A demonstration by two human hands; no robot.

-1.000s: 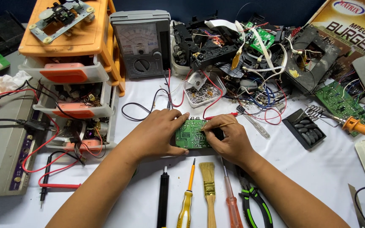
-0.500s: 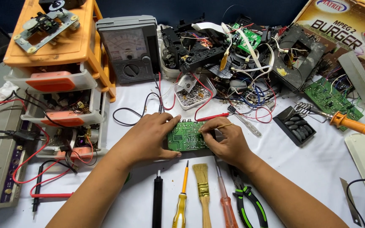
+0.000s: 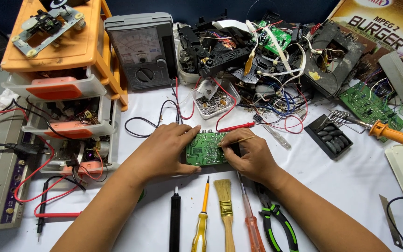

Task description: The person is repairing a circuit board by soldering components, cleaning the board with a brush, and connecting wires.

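One green circuit board (image 3: 204, 149), left hand (image 3: 164, 150) grasping its edge, right hand (image 3: 249, 154) apparently pinching one thin stick (image 3: 235, 141).

The left hand (image 3: 164, 151) is pinning a green board (image 3: 206, 149) flat on the white table (image 3: 341, 186), while the right hand (image 3: 250, 154) is pressing a thin stick (image 3: 236, 140) onto it. A brush (image 3: 225, 210), screwdrivers (image 3: 202, 219) and pliers (image 3: 276, 219) are lying just below; a meter (image 3: 143, 49) is standing behind.

Circuit board (image 3: 206, 149) is lying between left hand (image 3: 164, 151) and right hand (image 3: 250, 156), with multimeter (image 3: 142, 49) sitting behind it. Screwdrivers (image 3: 201, 219), brush (image 3: 225, 210) and pliers (image 3: 276, 221) are lying before it; drawer unit (image 3: 66, 88) is standing left, soldering iron (image 3: 388, 135) lying right.
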